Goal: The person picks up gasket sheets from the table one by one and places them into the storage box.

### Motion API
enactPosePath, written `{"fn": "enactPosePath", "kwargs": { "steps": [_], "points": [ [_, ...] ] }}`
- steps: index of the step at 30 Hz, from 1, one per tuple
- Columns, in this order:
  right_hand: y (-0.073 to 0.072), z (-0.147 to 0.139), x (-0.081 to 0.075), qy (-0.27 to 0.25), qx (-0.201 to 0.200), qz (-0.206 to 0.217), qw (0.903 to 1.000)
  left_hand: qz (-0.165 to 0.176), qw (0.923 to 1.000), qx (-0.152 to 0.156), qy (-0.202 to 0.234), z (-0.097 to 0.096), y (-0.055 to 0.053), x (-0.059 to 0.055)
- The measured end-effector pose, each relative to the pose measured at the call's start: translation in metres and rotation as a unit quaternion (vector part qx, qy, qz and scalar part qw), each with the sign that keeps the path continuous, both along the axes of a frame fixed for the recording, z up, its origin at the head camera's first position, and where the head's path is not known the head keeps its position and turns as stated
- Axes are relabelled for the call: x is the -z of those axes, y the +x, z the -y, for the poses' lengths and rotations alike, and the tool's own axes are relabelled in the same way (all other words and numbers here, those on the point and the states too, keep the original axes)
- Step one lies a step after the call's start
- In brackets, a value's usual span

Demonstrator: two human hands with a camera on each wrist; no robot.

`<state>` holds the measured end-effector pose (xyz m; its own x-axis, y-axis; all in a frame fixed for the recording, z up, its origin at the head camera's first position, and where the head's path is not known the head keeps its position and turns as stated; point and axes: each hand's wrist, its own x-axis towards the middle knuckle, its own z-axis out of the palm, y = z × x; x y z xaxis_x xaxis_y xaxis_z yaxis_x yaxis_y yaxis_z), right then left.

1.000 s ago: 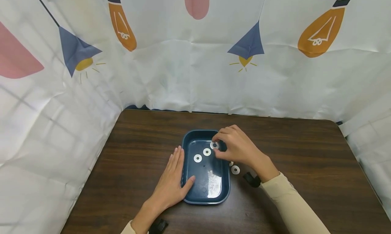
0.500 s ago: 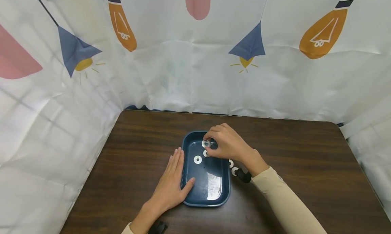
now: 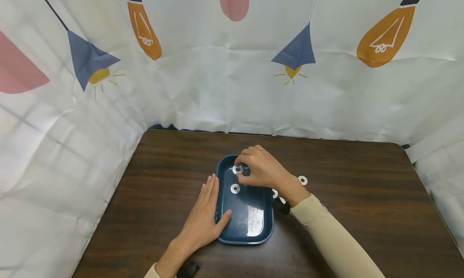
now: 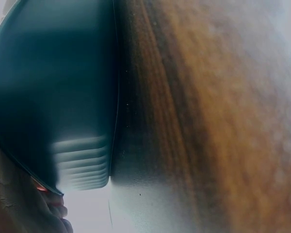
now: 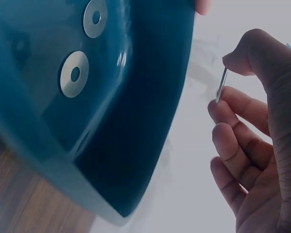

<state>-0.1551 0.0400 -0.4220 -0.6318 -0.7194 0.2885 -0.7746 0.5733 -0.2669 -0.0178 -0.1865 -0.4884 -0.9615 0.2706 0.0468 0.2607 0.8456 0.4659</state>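
Observation:
A flat metal washer [image 3: 237, 170] is pinched edgewise between the thumb and fingertips of my right hand [image 3: 262, 169], above the far part of the blue tray [image 3: 243, 242]. The right wrist view shows this pinched washer [image 5: 222, 85] nearly edge-on, with two washers lying on the tray floor, one of them [image 5: 74, 74] nearer the corner. Only one floor washer [image 3: 235, 188] shows in the head view; the right hand hides the other. My left hand [image 3: 203, 217] rests along the tray's left side, fingers straight, thumb over the rim.
Right of the tray, two washers, one of them [image 3: 274, 193] by the rim, lie partly hidden by the right wrist's black camera [image 3: 282, 206]. Another washer [image 3: 302, 180] lies beyond the forearm on the brown wooden table [image 3: 362, 197]. A printed white curtain [image 3: 203, 88] hangs behind.
My right hand has moved left across the tray with the pinched washer. A table washer beyond the forearm has come into view. The left hand and tray have stayed put.

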Motion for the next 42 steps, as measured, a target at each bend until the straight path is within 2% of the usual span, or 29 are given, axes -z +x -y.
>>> {"fn": "enactPosePath", "kwargs": {
  "steps": [8,19,27,35,42],
  "points": [
    [-0.001,0.009,-0.001,0.012,-0.007,-0.007,0.9999,-0.006,0.9999,0.002,0.008,-0.001,0.001,0.002],
    [0.001,0.011,-0.003,0.032,0.006,0.011,0.9994,-0.004,0.9999,0.008,0.008,-0.003,0.000,0.001],
    [0.004,-0.003,0.000,0.015,0.029,0.007,0.9994,-0.006,0.9999,0.005,0.007,-0.003,0.000,-0.001],
    [0.011,-0.025,0.000,-0.014,0.057,0.028,0.9979,-0.005,0.9999,-0.001,0.009,-0.003,0.000,-0.001],
    [0.018,-0.042,0.000,-0.019,0.074,0.030,0.9966,-0.014,0.9998,-0.002,0.011,-0.001,0.002,0.001]
  ]
}}
